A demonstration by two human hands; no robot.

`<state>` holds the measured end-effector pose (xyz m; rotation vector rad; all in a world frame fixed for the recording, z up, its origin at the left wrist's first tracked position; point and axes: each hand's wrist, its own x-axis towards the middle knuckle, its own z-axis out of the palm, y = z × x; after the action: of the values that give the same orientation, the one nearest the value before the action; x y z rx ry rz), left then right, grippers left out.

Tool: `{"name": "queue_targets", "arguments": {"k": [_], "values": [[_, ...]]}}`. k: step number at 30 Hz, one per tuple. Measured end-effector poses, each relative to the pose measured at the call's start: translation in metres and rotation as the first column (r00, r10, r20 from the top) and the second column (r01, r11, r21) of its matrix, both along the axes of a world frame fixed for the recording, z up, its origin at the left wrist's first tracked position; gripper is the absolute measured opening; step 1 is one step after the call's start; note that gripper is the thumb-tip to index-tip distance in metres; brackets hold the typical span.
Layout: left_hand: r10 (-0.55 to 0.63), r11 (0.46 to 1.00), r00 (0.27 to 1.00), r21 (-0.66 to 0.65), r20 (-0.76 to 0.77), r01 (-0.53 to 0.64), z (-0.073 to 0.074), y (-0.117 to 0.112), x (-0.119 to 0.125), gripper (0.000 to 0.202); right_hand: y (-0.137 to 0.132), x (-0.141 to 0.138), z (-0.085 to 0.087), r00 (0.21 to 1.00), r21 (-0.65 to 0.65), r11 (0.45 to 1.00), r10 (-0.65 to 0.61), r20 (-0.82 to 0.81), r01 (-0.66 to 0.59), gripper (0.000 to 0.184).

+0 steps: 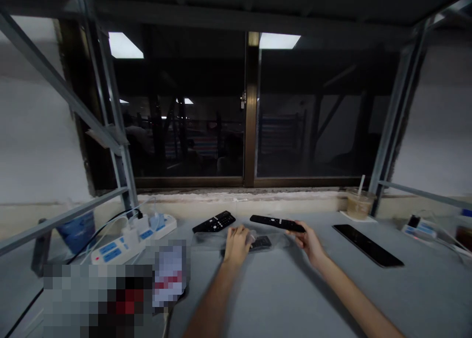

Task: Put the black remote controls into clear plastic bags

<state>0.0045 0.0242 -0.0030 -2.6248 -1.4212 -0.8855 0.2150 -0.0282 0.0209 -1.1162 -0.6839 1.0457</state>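
Note:
My right hand (308, 242) is closed around the near end of a black remote control (271, 221), raised a little over the grey table and pointing left. My left hand (238, 244) lies with bent fingers on a clear plastic bag (208, 240), gripping it. Under and beside that hand is a second black remote (261, 243), partly covered by the fingers and the thin plastic. A third black remote (214, 222) rests at an angle just beyond my left hand, buttons facing up.
A dark phone or tablet (368, 245) lies at right, below a lidded drink cup (358, 204) with a straw. At left are a white power strip (110, 252) with plugs and cables, a blue container (76, 230) and a lit phone (169, 276). Metal frame posts flank the window.

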Motion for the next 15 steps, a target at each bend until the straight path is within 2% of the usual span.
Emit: {"name": "queue_targets", "arguments": {"k": [4, 9, 12, 15], "values": [[-0.014, 1.000, 1.000, -0.003, -0.013, 0.014, 0.000, 0.001, -0.002, 0.016, -0.001, 0.004, 0.003, 0.997, 0.055, 0.997, 0.065, -0.049, -0.062, 0.035], [-0.052, 0.999, 0.999, 0.013, 0.004, 0.051, 0.002, 0.003, -0.005, 0.023, -0.005, 0.002, 0.011, 0.994, 0.088, 0.995, 0.056, -0.092, -0.048, 0.036], [-0.079, 0.996, 0.997, 0.036, 0.024, 0.078, 0.001, 0.005, -0.006, 0.032, -0.008, -0.005, 0.014, 0.999, 0.130, 0.990, 0.045, 0.027, -0.048, 0.045], [-0.092, 0.994, 0.995, 0.056, 0.034, 0.090, 0.001, 0.006, -0.006, 0.036, -0.009, -0.011, 0.012, 0.968, 0.186, 0.981, -0.001, 0.253, -0.047, 0.053]]}}
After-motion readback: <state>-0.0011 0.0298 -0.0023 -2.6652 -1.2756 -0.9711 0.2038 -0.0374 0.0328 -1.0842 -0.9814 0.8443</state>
